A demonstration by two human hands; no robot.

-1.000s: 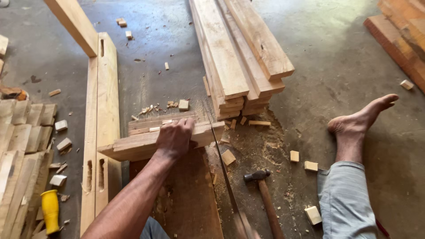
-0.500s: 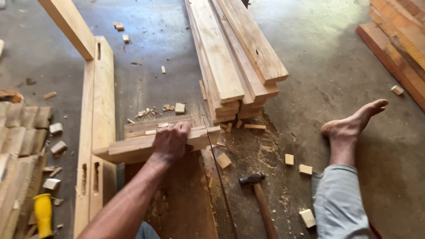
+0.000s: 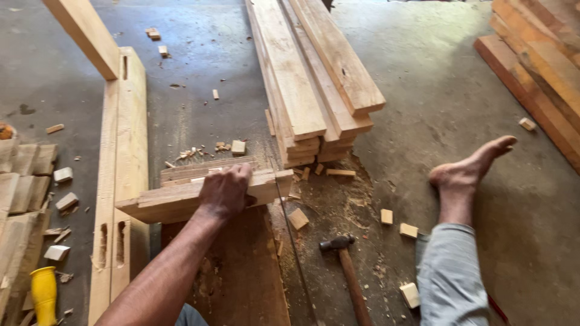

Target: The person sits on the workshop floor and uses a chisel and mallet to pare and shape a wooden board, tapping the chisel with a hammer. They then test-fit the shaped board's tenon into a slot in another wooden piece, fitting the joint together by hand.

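My left hand (image 3: 226,190) is shut on a short, thick wooden piece (image 3: 163,206) that lies crosswise in front of me. The fingers curl over its far edge and the thumb rests on the near side. The piece sits on top of a dark brown board (image 3: 241,278) and reaches left over a long pale beam with mortise slots (image 3: 124,151). A second, similar piece (image 3: 187,170) lies just behind it. My right hand is out of sight. My bare right foot (image 3: 468,172) rests on the concrete floor to the right.
A hammer (image 3: 347,271) lies on sawdust right of the board. A stack of long planks (image 3: 314,90) runs away ahead, and more planks (image 3: 538,66) lie at far right. Small offcut blocks (image 3: 386,216) dot the floor. Short pieces (image 3: 18,181) and a yellow handle (image 3: 43,293) lie on the left.
My hand stays gripped on the wooden piece in the same spot. Only the view has shifted a little.
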